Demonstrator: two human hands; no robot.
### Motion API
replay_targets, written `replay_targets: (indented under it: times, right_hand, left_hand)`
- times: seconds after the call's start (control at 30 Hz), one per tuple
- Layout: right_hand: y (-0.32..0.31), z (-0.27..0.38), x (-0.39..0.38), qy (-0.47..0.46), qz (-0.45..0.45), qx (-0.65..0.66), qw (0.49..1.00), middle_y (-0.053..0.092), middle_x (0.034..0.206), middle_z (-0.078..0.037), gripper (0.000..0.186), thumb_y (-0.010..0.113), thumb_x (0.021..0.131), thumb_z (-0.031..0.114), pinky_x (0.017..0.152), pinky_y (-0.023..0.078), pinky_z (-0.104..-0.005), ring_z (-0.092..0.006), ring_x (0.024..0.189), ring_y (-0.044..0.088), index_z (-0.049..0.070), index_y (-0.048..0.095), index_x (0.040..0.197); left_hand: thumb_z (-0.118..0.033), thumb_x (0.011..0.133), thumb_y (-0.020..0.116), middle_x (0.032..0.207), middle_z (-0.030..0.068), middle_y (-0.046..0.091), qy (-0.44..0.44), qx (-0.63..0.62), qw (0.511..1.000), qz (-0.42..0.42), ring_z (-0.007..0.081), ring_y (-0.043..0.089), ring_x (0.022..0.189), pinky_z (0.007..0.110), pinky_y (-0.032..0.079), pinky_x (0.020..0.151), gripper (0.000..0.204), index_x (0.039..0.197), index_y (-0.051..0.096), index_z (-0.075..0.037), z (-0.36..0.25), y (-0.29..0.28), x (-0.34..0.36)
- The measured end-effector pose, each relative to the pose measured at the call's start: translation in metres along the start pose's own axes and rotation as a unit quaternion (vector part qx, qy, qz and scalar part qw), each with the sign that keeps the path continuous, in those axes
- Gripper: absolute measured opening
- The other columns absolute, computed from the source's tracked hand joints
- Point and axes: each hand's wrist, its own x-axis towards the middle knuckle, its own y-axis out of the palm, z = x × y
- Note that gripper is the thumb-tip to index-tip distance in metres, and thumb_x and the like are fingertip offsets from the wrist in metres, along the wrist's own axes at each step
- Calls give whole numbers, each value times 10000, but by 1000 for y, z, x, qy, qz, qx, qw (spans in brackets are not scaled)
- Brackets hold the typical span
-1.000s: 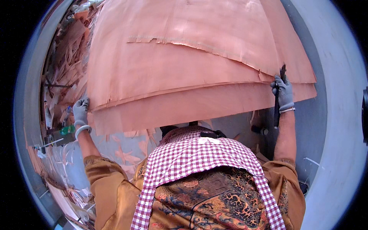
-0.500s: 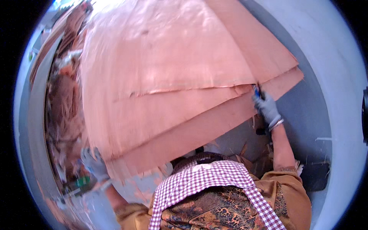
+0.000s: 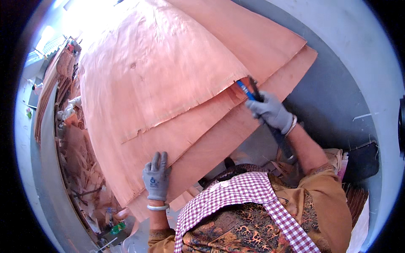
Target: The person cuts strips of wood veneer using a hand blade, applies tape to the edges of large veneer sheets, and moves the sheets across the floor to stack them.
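Observation:
Large thin reddish wood veneer sheets lie overlapped in a stack, fanned out toward the right. My left hand, in a grey glove, rests flat with fingers stretched out on the near edge of the lower sheets. Gloved in grey too, my right hand is closed round a long black-and-blue tool. Its blue and dark far ends reach the right corner of the top sheet, which looks slightly lifted there. The dark handle sticks out below my fist; the exact kind of tool is unclear.
Torn veneer scraps fill the strip left of the stack, with a green bottle at their near end. Taller stacked sheets stand at far left. A black object lies at right, near a curved-looking pale wall.
My left hand has moved right, from beside the stack's left corner onto the sheets. My right hand has shifted left with the tool. The view has turned, and the sheets appear more tilted.

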Motion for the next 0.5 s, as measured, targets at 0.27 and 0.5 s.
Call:
replay_targets:
  times: [0.27,0.5]
  right_hand:
    - [-112,-22,48,9,-79,-117,990,509,640,-3,222,627,822,279,417,400,-220,-66,512,493,83,525,840]
    - [-267,-91,79,-19,-204,-253,946,515,660,-1,261,650,788,272,468,384,-252,-97,528,481,44,545,858]
  left_hand:
    - [-193,723,670,1264,44,504,-39,8,999,24,270,531,929,380,467,784,565,1269,523,-195,-9,5,-4]
    - [-180,734,659,1270,51,508,-44,40,996,62,282,529,950,383,466,799,558,1274,518,-195,-12,4,-2]
